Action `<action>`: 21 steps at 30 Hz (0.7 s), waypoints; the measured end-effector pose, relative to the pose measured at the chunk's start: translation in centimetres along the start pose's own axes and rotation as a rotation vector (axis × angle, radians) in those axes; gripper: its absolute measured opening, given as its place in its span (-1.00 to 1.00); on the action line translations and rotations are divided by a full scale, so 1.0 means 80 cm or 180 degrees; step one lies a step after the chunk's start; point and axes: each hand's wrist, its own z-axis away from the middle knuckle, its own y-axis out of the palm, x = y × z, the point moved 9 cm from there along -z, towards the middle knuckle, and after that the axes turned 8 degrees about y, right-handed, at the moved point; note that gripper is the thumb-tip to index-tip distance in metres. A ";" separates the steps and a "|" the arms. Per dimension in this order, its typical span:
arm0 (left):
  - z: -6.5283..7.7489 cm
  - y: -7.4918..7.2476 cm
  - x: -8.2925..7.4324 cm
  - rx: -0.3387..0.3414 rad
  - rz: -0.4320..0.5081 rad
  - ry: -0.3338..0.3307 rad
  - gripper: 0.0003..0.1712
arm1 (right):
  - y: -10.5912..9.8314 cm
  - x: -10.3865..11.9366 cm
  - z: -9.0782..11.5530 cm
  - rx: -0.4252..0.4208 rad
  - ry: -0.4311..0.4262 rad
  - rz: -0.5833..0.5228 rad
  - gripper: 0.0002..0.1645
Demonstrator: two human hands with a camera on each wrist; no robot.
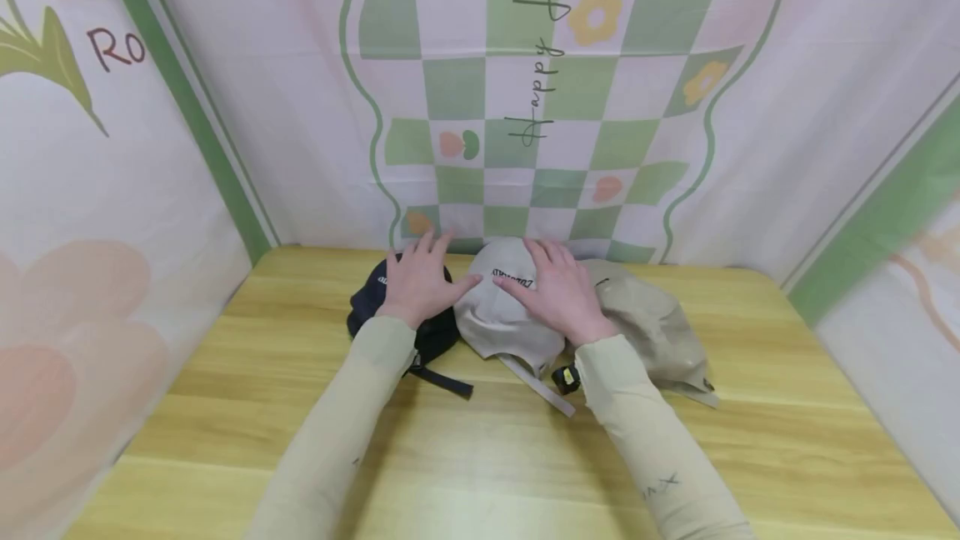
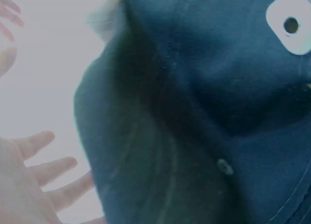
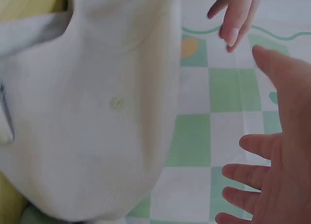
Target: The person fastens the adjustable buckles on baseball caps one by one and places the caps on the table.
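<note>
Three baseball caps lie in a row at the far side of the table: a navy cap [image 1: 365,300] on the left, a light grey cap [image 1: 504,319] with dark lettering in the middle, and a beige cap [image 1: 660,319] on the right. Above the navy cap is my left hand [image 1: 420,280], fingers spread and thumb toward the grey cap. My right hand [image 1: 561,290] is over the right part of the grey cap, its fingers extended. Both hands hold nothing. In the left wrist view the navy cap [image 2: 160,112] fills much of the picture; the right wrist view shows the pale cap [image 3: 107,117] beside my spread fingers.
The wooden table [image 1: 480,473] stretches toward me. A checkered cloth backdrop [image 1: 510,90] hangs right behind the caps, with printed cloth on both sides. Straps of the navy and grey caps trail toward me. A small black item with a yellow label [image 1: 567,378] sits by my right wrist.
</note>
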 end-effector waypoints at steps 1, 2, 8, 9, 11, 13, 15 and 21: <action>0.000 -0.001 0.001 0.0006 0.0007 -0.0011 0.07 | -0.002 0.002 0.001 -0.0012 0.0005 -0.0050 0.09; 0.001 -0.003 0.001 0.0002 0.0037 -0.0023 0.05 | -0.003 0.005 0.001 -0.0018 0.0016 -0.0104 0.06; 0.005 -0.018 0.003 -0.0075 0.0107 -0.0061 -0.08 | -0.015 0.020 0.006 -0.0084 0.0044 -0.0448 -0.13; 0.006 -0.020 0.004 -0.0087 0.0110 -0.0066 -0.10 | -0.017 0.024 0.007 -0.0098 0.0038 -0.0501 -0.18; 0.008 -0.025 0.005 -0.0115 0.0143 -0.0080 -0.14 | -0.019 0.031 0.009 -0.0129 0.0005 -0.0574 -0.27; 0.009 -0.030 0.006 -0.0161 0.0196 -0.0099 -0.18 | -0.022 0.040 0.012 -0.0159 -0.0067 -0.0642 -0.38; 0.012 -0.035 0.009 -0.0215 0.0241 -0.0124 -0.23 | -0.024 0.049 0.015 -0.0192 -0.0139 -0.0684 -0.49; 0.021 -0.055 0.013 -0.0453 0.0401 -0.0088 -0.35 | -0.024 0.071 0.024 -0.0235 -0.0356 -0.0802 -0.69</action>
